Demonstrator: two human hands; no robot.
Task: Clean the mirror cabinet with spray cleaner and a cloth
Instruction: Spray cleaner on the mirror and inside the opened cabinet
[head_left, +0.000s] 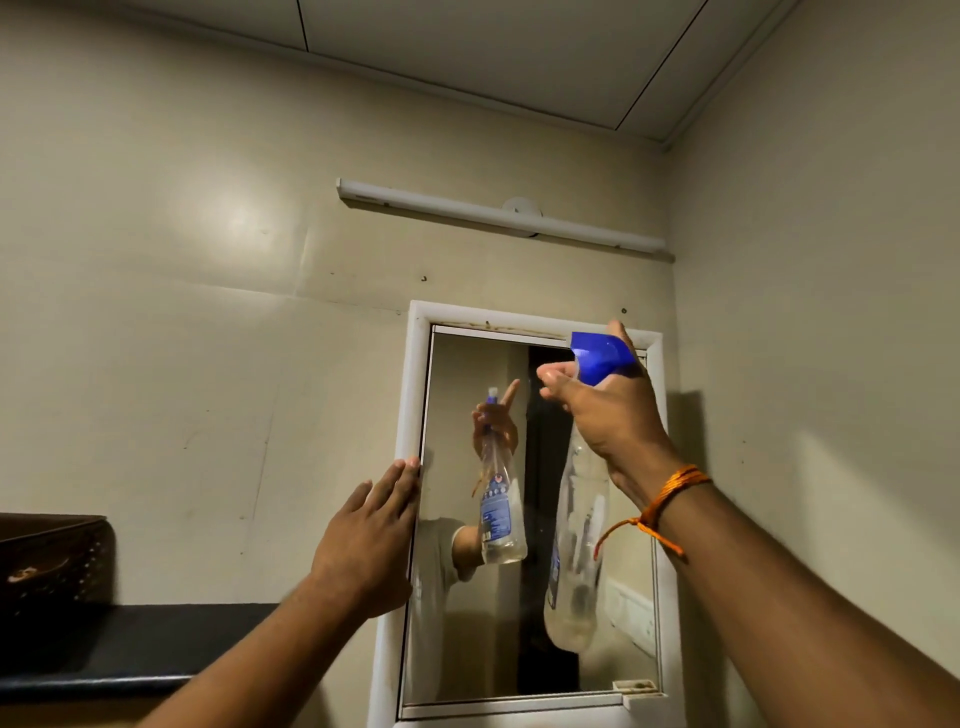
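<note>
Spray bottle (576, 545) gripped in right hand (608, 415), facing mirror (519, 623).

Dark shelf (156, 639) low on the left wall, black top, rounded front edge. It runs from the frame's left edge toward the mirror cabinet (415, 374); its right end can't be made out. One item sits on it: a dark brown perforated basket (57, 561), far left, cut off by the frame, contents unclear.
</note>
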